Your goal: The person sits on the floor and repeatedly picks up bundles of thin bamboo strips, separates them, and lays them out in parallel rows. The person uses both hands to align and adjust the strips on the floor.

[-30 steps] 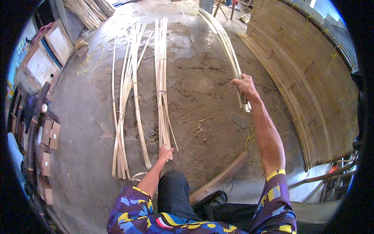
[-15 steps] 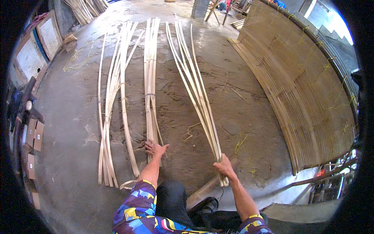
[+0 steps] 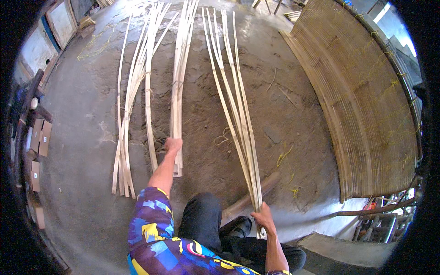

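Observation:
Close to its near end, a fanned group of long pale bamboo strips (image 3: pixel 243 133) is held in my right hand (image 3: pixel 264 217), fingers wrapped round it. My left hand (image 3: pixel 173 145) is closed on a tighter bundle of bamboo strips (image 3: pixel 178 91) in the middle, whose near end sticks out past the fist, slightly smeared by motion. To the left of that bundle, more loose bamboo strips (image 3: pixel 128 101) lie crossed on the floor, with one strip (image 3: pixel 149 105) beside them.
A large slatted bamboo mat (image 3: pixel 357 101) stands along the right side. Behind my right hand lies a thick bamboo pole (image 3: pixel 252 197) on the rough concrete floor (image 3: pixel 82 137). Cardboard boxes (image 3: pixel 41 137) line the left edge. Yellow string (image 3: pixel 284 156) is scattered about.
My left hand has gone from spread fingers on the middle bundle to a grip round it, and the bundle has shifted. My right hand has drawn its strips nearer to me.

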Demonstrator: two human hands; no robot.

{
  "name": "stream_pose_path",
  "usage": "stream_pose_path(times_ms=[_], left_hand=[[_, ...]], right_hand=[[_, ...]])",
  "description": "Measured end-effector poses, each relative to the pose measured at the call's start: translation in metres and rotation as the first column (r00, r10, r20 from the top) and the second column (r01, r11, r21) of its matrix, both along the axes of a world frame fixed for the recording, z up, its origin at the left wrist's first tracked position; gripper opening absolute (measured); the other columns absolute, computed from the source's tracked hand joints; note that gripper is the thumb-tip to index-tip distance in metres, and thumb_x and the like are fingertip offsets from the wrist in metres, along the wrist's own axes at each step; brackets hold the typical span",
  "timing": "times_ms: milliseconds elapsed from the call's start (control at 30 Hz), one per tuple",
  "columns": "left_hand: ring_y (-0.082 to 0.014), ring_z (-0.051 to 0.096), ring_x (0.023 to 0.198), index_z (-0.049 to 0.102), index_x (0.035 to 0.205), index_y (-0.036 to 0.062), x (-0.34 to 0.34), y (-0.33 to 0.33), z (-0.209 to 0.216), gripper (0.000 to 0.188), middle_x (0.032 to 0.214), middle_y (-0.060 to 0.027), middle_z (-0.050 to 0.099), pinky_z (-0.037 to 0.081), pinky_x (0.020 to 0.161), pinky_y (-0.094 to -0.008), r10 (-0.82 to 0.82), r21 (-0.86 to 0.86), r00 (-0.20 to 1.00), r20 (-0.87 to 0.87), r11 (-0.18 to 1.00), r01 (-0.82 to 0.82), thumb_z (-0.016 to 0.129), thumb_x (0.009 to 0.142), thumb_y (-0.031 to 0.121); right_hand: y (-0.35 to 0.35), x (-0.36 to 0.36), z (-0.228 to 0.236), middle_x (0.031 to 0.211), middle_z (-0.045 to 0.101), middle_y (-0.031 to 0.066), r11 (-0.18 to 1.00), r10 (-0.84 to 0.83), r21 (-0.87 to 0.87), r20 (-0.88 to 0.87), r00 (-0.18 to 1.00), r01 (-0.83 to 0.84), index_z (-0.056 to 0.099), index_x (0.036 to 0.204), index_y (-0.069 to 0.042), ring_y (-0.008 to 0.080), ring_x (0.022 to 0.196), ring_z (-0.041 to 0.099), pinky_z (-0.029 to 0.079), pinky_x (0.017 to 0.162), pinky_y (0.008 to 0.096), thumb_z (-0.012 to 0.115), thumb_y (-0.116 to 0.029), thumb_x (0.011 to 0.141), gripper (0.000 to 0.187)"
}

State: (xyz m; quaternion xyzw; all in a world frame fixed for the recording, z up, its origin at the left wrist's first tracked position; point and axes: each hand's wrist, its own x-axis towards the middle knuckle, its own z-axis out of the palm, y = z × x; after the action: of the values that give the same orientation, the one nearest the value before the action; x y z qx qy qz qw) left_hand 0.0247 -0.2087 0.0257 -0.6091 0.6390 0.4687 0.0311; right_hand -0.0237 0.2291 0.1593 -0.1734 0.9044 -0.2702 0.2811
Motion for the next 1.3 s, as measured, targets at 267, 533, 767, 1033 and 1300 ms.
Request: stream_pose_path(times_ms=[267, 533, 767, 1033, 1300], left_hand=[[-0.0128, 0.042, 0.053, 0.047, 0.097, 0.0018, 0.057, 0.069, 0.108, 0.048, 0.062, 0.0014, 0.044, 0.037, 0.058, -0.0269, 0.913, 0.662, -0.14, -0.383, 0.377, 0.648, 0.057, 0.054, 0.019], [-0.0168, 0.044, 0.064, 0.041, 0.113, 0.0017, 0.112, 0.114, 0.108, 0.052, 0.078, -0.0082, 0.045, 0.041, 0.062, -0.03, 0.847, 0.767, 0.172, -0.502, 0.345, 0.541, 0.053, 0.075, 0.035], [-0.0181, 0.055, 0.078, 0.042, 0.104, -0.0094, 0.134, 0.078, 0.174, 0.04, 0.086, -0.0139, 0.052, 0.047, 0.062, -0.0273, 0.572, 0.647, 0.308, -0.76, 0.705, 0.289, 0.052, 0.068, 0.007], [-0.0157, 0.054, 0.069, 0.04, 0.116, -0.004, 0.176, 0.142, 0.24, 0.049, 0.087, -0.0101, 0.052, 0.048, 0.061, -0.0262, 0.282, 0.404, 0.663, -0.693, 0.914, 0.033, 0.052, 0.077, 0.023], [-0.0168, 0.057, 0.077, 0.047, 0.104, -0.0038, 0.222, 0.134, 0.244, 0.038, 0.085, -0.008, 0.057, 0.048, 0.069, -0.0295, 0.287, 0.386, 0.915, -0.283, 0.907, -0.165, 0.056, 0.079, 0.023]], right_hand=[[-0.037, 0.02, 0.001, 0.075, 0.057, 0.0225, 0.993, -0.116, -0.007, -0.149, 0.982, 0.117, 0.044, 0.087, -0.001, 0.0387, 0.071, 0.056, 0.045, 0.063, 0.0439, 0.063, -0.02, 0.061, 0.038], [-0.051, 0.007, -0.051, 0.081, 0.055, 0.0278, 0.981, -0.036, 0.187, -0.054, 0.998, 0.045, 0.037, 0.091, 0.0, 0.0433, 0.079, 0.054, 0.044, 0.068, 0.0464, 0.059, -0.016, 0.063, 0.039], [-0.046, -0.006, -0.049, 0.067, 0.056, 0.0226, 0.983, -0.031, -0.184, -0.258, 0.966, -0.018, 0.039, 0.092, -0.002, 0.0403, 0.064, 0.055, 0.044, 0.055, 0.0462, 0.063, -0.018, 0.062, 0.042], [-0.05, 0.009, -0.06, 0.074, 0.056, 0.0264, 0.978, 0.114, -0.166, -0.087, 0.99, -0.128, 0.035, 0.091, 0.002, 0.0435, 0.074, 0.054, 0.042, 0.064, 0.0476, 0.057, -0.016, 0.068, 0.037], [-0.02, 0.033, -0.103, 0.082, 0.056, 0.0257, 0.985, 0.173, -0.042, 0.127, 0.977, -0.169, 0.033, 0.095, 0.002, 0.0419, 0.08, 0.055, 0.042, 0.07, 0.0473, 0.06, -0.02, 0.067, 0.044]])
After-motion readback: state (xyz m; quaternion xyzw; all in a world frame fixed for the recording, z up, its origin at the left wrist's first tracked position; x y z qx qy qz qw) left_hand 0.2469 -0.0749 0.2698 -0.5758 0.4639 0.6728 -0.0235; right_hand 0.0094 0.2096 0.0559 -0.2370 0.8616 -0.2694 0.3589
